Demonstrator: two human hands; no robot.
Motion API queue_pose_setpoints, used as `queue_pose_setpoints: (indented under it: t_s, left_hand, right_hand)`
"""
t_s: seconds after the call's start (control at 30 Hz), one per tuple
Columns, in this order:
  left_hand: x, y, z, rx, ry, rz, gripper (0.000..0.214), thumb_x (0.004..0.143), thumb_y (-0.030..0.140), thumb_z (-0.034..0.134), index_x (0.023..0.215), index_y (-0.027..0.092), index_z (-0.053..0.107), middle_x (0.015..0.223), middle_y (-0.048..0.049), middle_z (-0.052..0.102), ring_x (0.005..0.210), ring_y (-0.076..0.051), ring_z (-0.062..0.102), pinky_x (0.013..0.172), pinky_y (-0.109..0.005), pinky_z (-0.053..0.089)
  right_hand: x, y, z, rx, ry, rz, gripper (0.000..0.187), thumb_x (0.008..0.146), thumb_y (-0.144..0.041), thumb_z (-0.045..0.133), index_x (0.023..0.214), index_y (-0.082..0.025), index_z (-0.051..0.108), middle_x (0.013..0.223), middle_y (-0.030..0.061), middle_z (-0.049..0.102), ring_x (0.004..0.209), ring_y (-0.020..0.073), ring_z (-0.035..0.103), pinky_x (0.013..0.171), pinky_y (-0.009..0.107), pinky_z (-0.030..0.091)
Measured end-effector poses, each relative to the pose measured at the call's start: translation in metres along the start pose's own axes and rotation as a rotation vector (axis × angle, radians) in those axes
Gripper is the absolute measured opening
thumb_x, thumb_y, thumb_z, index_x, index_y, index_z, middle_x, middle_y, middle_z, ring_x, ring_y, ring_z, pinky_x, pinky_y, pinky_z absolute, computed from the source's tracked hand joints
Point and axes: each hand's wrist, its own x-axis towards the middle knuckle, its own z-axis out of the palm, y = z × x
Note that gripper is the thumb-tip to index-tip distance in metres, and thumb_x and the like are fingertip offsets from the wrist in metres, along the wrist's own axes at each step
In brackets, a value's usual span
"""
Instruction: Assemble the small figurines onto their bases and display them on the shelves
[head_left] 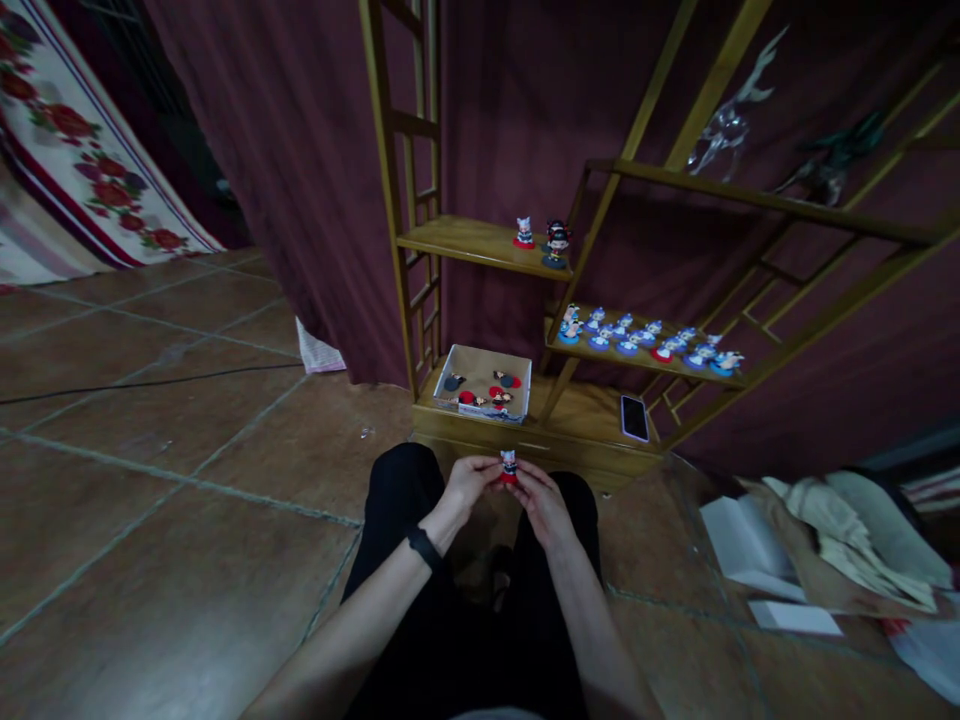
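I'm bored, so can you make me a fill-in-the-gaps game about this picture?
The left hand and right hand hold a figurine with a ___ base.
The phone lies to the ___ of the box.
Most figurines in the long row have ___ bases.
Missing words: red, right, blue.

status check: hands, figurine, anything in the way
Pinched between left hand and right hand: red-based figurine. Ahead: shelf unit, cardboard box on its lowest board. Nothing between hands and box.

Both forearms reach forward, left hand (469, 482) and right hand (541, 505) meeting, fingertips pinched together.
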Motion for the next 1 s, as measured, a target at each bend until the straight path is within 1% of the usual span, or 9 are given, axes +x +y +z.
queue_pose_setpoints:
  t_s: [0.13, 0.4, 0.53, 0.7, 0.83, 1.0]
  left_hand:
    - [-0.0006, 0.0001, -0.0023, -0.054, 0.015, -0.072, 0.031, 0.053, 0.025, 0.080, 0.078, 0.009, 0.070, 0.077, -0.0110, 0.070, 0.061, -0.013, 0.063, 0.061, -0.025, 0.050]
    - [0.0002, 0.0032, -0.0008, -0.052, 0.045, -0.087, 0.031, 0.050, 0.023, 0.082, 0.074, 0.008, 0.069, 0.069, -0.0096, 0.069, 0.058, -0.013, 0.063, 0.059, -0.023, 0.050]
    - [0.0018, 0.0034, -0.0021, -0.076, 0.042, -0.113, 0.030, 0.051, 0.021, 0.082, 0.074, 0.008, 0.068, 0.071, -0.0099, 0.069, 0.060, -0.013, 0.064, 0.062, -0.024, 0.051]
    - [0.0034, 0.0057, -0.0023, -0.126, 0.010, -0.137, 0.030, 0.053, 0.019, 0.081, 0.078, 0.010, 0.067, 0.074, -0.0089, 0.069, 0.064, -0.014, 0.065, 0.065, -0.025, 0.052]
    - [0.0035, 0.0032, -0.0007, -0.064, 0.019, -0.112, 0.031, 0.051, 0.019, 0.080, 0.079, 0.012, 0.066, 0.074, -0.0071, 0.069, 0.063, -0.013, 0.064, 0.062, -0.024, 0.051]
    - [0.0024, -0.0016, 0.0040, 0.020, 0.059, -0.037, 0.032, 0.048, 0.019, 0.081, 0.075, 0.012, 0.065, 0.068, -0.0036, 0.067, 0.059, -0.011, 0.062, 0.057, -0.021, 0.047]
  right_hand:
    - [0.0002, 0.0011, 0.0012, -0.028, 0.029, -0.013, 0.020, 0.060, -0.024, 0.074, 0.078, -0.018, 0.067, 0.086, 0.0046, 0.069, 0.077, 0.0165, 0.064, 0.074, 0.032, 0.051]
    - [0.0021, 0.0009, 0.0017, -0.041, 0.050, -0.001, 0.021, 0.057, -0.022, 0.075, 0.076, -0.017, 0.067, 0.080, 0.0040, 0.069, 0.069, 0.0145, 0.063, 0.072, 0.031, 0.050]
    - [0.0026, 0.0007, 0.0021, -0.039, 0.034, -0.014, 0.021, 0.058, -0.023, 0.075, 0.076, -0.017, 0.067, 0.082, 0.0041, 0.069, 0.070, 0.0152, 0.063, 0.071, 0.031, 0.050]
    - [0.0030, -0.0012, 0.0048, -0.004, 0.031, -0.022, 0.023, 0.058, -0.024, 0.075, 0.079, -0.018, 0.067, 0.086, 0.0041, 0.069, 0.077, 0.0153, 0.063, 0.075, 0.031, 0.049]
    - [0.0035, -0.0005, 0.0053, -0.071, 0.009, -0.042, 0.024, 0.059, -0.026, 0.074, 0.081, -0.019, 0.066, 0.085, 0.0028, 0.069, 0.076, 0.0144, 0.061, 0.075, 0.030, 0.047]
    - [0.0050, 0.0023, 0.0033, -0.201, 0.043, -0.100, 0.023, 0.058, -0.028, 0.074, 0.077, -0.019, 0.065, 0.078, 0.0009, 0.068, 0.071, 0.0141, 0.059, 0.070, 0.029, 0.046]
